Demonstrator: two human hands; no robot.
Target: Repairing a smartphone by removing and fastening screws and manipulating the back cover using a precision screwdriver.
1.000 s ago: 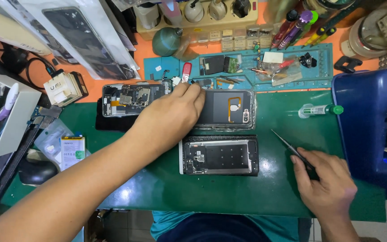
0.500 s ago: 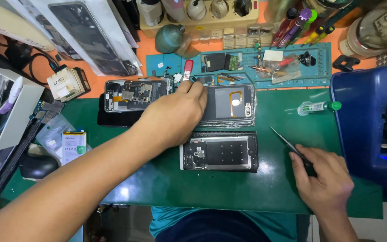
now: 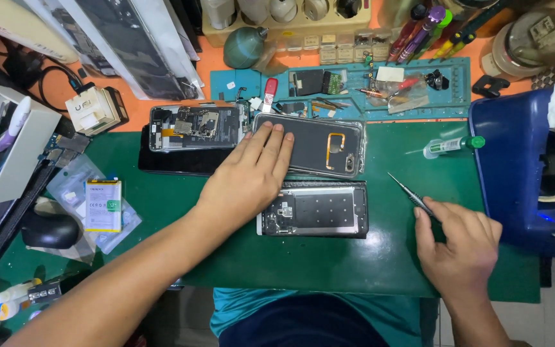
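Note:
My left hand (image 3: 245,177) lies flat on the left end of a dark phone back cover (image 3: 325,144) with an orange coil, fingers spread and pressing down. Just below it sits an opened phone frame (image 3: 316,209) on the green mat (image 3: 329,263). Another opened phone (image 3: 191,127) with its circuit board showing lies to the left, on top of a black screen panel (image 3: 162,160). My right hand (image 3: 460,247) rests on the mat at the lower right and grips a thin screwdriver (image 3: 409,194) whose tip points up and left.
A blue work tray (image 3: 354,80) with small parts and tools lies behind the phones. A small syringe tube (image 3: 451,145) with a green cap lies at the right. A blue bin (image 3: 515,173) stands at the right edge, a battery (image 3: 103,204) in plastic and a black mouse (image 3: 49,230) at the left.
My left hand has slid back a little on the back cover and flattened. My right hand with the screwdriver has stayed in place.

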